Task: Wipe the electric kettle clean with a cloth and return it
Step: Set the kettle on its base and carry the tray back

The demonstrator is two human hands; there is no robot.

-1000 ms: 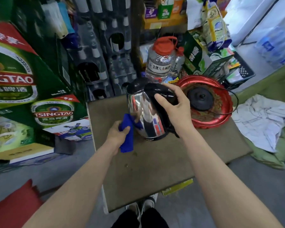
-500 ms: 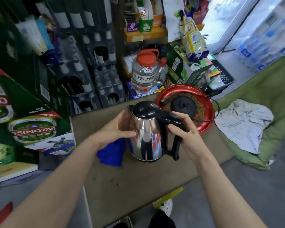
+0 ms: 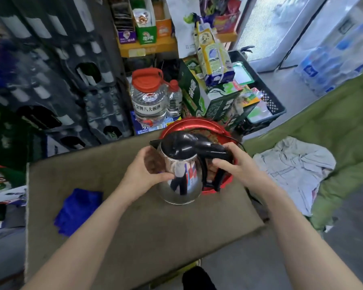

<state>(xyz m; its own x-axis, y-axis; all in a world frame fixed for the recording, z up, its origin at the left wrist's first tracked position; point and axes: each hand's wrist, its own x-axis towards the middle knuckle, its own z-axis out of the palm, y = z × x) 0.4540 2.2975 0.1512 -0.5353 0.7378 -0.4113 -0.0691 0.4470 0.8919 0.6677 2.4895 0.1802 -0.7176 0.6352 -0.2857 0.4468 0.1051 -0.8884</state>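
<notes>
A shiny steel electric kettle (image 3: 181,178) with a black lid and handle is held upright over the near edge of a red round tray (image 3: 197,124). My left hand (image 3: 143,172) cups the kettle's left side. My right hand (image 3: 237,164) grips its black handle. The kettle hides the tray's middle, so its black base is out of sight. A blue cloth (image 3: 78,210) lies loose on the brown table top (image 3: 134,237), left of my left forearm.
Clear jugs with red caps (image 3: 148,97) and green boxes (image 3: 210,101) crowd behind the tray. Dark bottle crates (image 3: 57,91) stand at the back left. A grey garment (image 3: 291,170) lies on a green cover (image 3: 333,126) to the right.
My left hand has let go of the blue cloth, which now lies on the table. Both hands have carried the kettle right and back, over the red tray.
</notes>
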